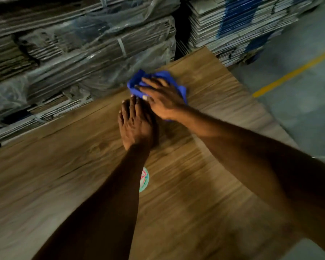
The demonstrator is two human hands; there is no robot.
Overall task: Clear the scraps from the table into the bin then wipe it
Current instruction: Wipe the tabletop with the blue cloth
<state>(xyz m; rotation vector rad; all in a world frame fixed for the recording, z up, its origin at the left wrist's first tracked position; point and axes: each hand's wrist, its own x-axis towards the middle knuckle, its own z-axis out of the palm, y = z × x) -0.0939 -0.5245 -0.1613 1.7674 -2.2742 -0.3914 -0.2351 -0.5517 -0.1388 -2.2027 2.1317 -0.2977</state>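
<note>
A crumpled blue cloth lies on the wooden table near its far edge. My right hand presses flat on the cloth, fingers spread over it. Just below and left of it, my left hand rests palm down on the bare wood, its fingertips touching the cloth's near edge. No scraps show on the tabletop and no bin is in view.
A round green and white sticker is on the table, partly hidden by my left forearm. Plastic-wrapped stacks of flattened cardboard stand right behind the table. Another stack is at the back right. Grey floor with a yellow line lies to the right.
</note>
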